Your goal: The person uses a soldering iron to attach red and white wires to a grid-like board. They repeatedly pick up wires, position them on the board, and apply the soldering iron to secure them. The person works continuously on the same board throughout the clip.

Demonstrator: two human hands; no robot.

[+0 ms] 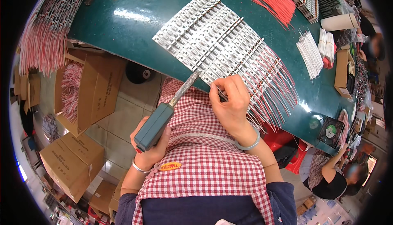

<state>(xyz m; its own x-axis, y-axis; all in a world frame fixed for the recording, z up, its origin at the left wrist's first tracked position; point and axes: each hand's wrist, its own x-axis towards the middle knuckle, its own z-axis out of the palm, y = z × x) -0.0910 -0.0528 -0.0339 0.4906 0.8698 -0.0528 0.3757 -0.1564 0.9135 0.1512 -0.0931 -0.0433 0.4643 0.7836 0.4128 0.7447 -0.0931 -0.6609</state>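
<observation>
Head view: a worker's left hand [153,154] wraps a soldering tool [154,126], its tip at the near edge of a panel of small boards [204,32] on a green table [102,32], while the right hand [231,102] has thumb and fingertips drawn together beside it (whether on a wire, one cannot tell). Red and white wires [280,92] trail from the panel's right end; none shows along its left rows, so the work looks partway, much apparently left.
</observation>
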